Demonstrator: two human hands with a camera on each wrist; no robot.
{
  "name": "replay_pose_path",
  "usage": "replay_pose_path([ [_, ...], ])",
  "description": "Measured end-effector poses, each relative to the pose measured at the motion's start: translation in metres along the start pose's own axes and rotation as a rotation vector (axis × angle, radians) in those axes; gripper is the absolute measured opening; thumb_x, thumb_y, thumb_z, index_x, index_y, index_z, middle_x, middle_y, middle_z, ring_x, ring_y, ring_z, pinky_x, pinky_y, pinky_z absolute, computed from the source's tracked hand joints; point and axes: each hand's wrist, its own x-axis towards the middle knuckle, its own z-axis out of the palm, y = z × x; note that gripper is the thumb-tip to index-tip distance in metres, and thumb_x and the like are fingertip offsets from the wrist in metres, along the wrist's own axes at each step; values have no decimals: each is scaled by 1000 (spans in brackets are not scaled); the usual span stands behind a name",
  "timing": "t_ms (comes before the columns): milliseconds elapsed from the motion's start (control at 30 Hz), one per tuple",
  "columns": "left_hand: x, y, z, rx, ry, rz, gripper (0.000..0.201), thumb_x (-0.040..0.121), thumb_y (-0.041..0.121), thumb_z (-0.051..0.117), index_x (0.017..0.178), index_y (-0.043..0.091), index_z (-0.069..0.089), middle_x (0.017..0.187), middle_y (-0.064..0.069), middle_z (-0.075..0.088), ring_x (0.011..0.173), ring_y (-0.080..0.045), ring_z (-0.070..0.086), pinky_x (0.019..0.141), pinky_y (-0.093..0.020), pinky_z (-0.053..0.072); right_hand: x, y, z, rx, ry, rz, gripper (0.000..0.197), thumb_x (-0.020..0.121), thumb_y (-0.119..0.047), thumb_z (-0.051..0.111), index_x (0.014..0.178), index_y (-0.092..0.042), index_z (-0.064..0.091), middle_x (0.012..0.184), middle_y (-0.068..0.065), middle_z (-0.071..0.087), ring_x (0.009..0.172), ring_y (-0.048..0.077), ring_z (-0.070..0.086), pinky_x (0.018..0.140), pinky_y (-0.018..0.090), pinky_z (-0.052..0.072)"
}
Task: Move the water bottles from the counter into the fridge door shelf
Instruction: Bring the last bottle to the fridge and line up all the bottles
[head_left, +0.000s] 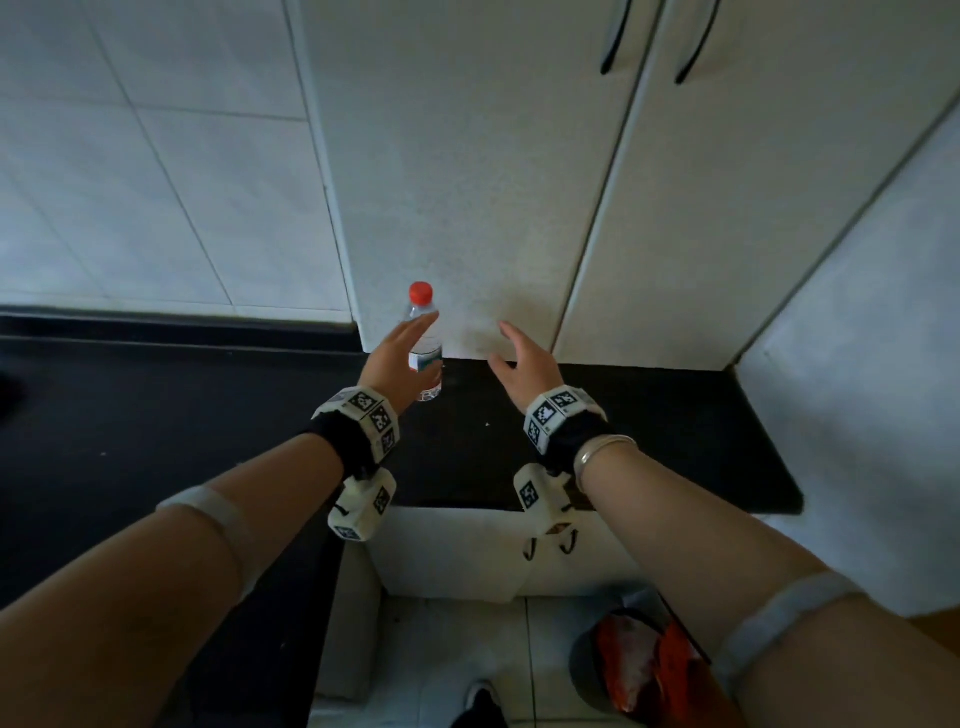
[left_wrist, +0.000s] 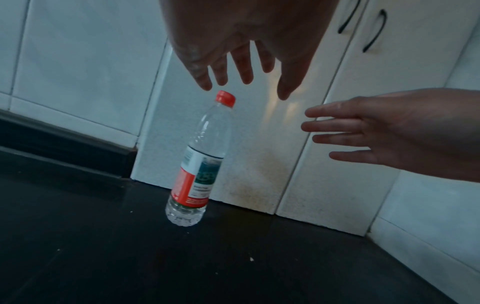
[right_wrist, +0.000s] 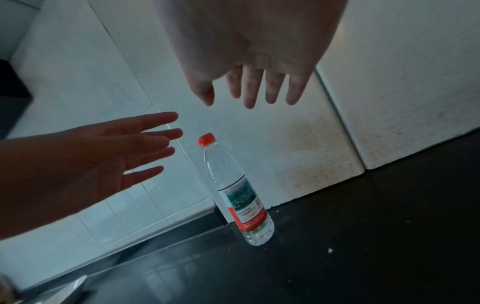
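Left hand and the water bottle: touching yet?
Apart. The right wrist view shows wall between the left hand and the water bottle; fingers straight, not around it.

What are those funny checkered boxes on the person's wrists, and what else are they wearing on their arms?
Each wrist has a black band carrying white cube-shaped blocks printed with black-and-white square codes. A white camera box hangs beneath each wrist. The right wrist also wears a silver bangle. Pale bands wrap both bare forearms.

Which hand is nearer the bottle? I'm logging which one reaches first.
The left hand: its fingers are beside the water bottle; the right hand hovers farther off.
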Motion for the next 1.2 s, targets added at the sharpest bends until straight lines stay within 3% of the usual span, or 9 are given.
replay_pose_path([
  [133,26,-25,-5,31,42,-56,65,86,16,61,143,21,30,148,-5,37,135,-22,37,108,-34,32,38,-8,26,-9,-56,-17,54,93,-23,53,142,-15,32,149,7,38,136,23,37,111,36,32],
  [367,74,-59,-8,44,46,-158,76,84,19,62,146,29,19,151,-5,32,138,-24,32,110,-41,31,97,-19,60,57,-178,-18,69,84,-23,65,142,-15,29,147,7,40,134,25,40,108,39,33],
  [500,92,-76,-5,58,31,-180,77,84,14,63,146,28,19,151,-5,32,138,-24,32,110,-38,30,120,-26,77,116,-224,8,62,75,-25,74,128,-18,42,123,6,59,115,26,57,100,41,44],
  [600,99,-87,-2,52,12,-196,78,83,11,63,146,29,19,150,-6,33,138,-25,32,109,-38,32,128,-27,86,101,-234,30,60,72,-23,77,122,-15,44,114,8,62,107,26,60,97,41,46],
  [767,101,-91,0,29,12,-173,76,84,8,61,145,28,21,149,-6,34,137,-24,33,108,-36,32,129,-24,90,35,-226,25,64,71,-28,78,122,-14,41,108,10,65,99,28,64,92,41,50],
  [933,98,-80,2,28,2,-90,74,85,7,59,145,26,22,148,-6,36,135,-22,36,100,-23,26,114,-18,76,7,-140,73,63,71,-30,78,122,-16,44,109,9,66,100,27,64,91,40,51],
  [1200,77,-37,15,-7,-87,9,73,85,7,58,145,28,21,149,-5,35,136,-23,35,106,-32,31,64,-7,28,33,-5,143,65,71,-31,78,124,-17,43,114,8,65,105,27,63,93,42,50],
])
